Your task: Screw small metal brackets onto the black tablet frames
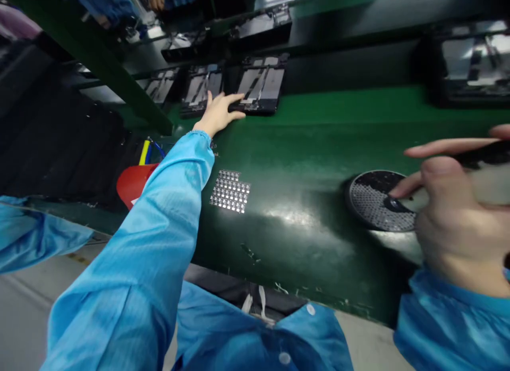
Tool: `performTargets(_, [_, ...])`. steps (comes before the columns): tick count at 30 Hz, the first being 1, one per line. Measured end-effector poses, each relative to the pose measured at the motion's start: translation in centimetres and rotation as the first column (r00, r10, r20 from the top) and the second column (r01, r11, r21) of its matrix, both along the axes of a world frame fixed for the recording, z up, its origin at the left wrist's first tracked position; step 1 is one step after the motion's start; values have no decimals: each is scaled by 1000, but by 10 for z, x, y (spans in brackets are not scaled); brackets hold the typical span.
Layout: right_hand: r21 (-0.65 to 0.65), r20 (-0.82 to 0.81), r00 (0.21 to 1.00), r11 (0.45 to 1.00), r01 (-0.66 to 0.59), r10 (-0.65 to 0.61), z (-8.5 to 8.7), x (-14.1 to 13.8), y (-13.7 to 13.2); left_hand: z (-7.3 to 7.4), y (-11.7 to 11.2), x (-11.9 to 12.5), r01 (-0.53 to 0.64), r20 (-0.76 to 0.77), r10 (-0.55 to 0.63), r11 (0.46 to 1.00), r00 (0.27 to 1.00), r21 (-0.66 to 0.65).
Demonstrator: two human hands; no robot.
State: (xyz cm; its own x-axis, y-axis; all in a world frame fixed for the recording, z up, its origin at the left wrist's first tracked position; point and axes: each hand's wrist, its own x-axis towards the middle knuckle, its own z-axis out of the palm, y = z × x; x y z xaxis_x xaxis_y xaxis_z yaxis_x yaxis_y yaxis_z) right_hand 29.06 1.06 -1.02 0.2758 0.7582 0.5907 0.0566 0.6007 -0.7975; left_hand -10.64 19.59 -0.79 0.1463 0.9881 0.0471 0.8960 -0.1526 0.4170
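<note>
Where the far left edge cuts it off, some blue cloth [35, 235] hangs above the floor, perhaps a co-worker's garment, though I can't see whose. Nearer, a red container [133, 180] is partly covered by the worker's left sleeve [159, 243]. A yellow handle [144, 152] pokes up behind it, so I'd guess small tools are kept there within reach; what else is there, I can't make out.

The left hand [219, 114] stretches to the back of the table [295, 163], its fingers spread rather than clenched. Index finger and thumb stand apart at the near left corner of a flat device [261, 86], perhaps to steady it; whether they press, I can't tell. A second device [199, 89] lies just to its left, partly behind the hand. Both show their inner parts facing up, presumably for easy access.

Closer to the worker, small silvery parts [230, 191] lie in tidy rows, likely so that none goes astray; they're too tiny to identify.

Farther right, a round disc [374, 203] with a pitted face rests on the table, its right side hidden by the right hand [458, 217]. Blurred fingers there seem curled around a dark object [484, 156], perhaps a tool, and one fingertip reaches over the disc; contact is hard to judge. Behind, a third device [476, 68] is cut off by the right edge.
</note>
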Motion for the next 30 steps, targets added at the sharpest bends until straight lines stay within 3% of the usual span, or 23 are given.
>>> performTargets(3, [105, -51, 997, 993, -53, 59, 0, -2, 7, 2, -6, 36, -67, 21, 66, 997, 998, 37])
performTargets(7, [104, -39, 999, 994, 15, -11, -1, -2, 16, 22, -39, 63, -54, 72, 46, 993, 996, 109])
performTargets(10, [68, -32, 999, 997, 29, -27, 0, -3, 16, 39, -96, 69, 26, 140, -43, 992, 989, 122])
performTargets(14, [115, 0, 999, 993, 35, -35, -1, -4, 12, 51, -200, 72, 39, 237, -38, 999, 971, -1])
performTargets(17, [110, 45, 998, 993, 29, -34, -3, -4, 12, 48, -270, 73, 1, 311, 29, 995, 950, -95])
performTargets(20, [119, 6, 1000, 993, 0, -1, -7, -4, 14, 35, -318, 75, -22, 339, 91, 979, 936, -204])
performTargets(24, [108, -35, 999, 994, -29, 33, -9, -6, 14, 10, -343, 88, -61, 213, 98, 983, 972, -175])
performTargets(27, [88, 6, 1000, 996, -22, 21, -8, -5, 11, 2, -340, 104, -67, 138, 90, 984, 986, -163])
performTargets(30, [34, 87, 996, 999, 5, -8, -6, -3, 9, 5, -328, 118, -67, 86, 85, 979, 993, -192])
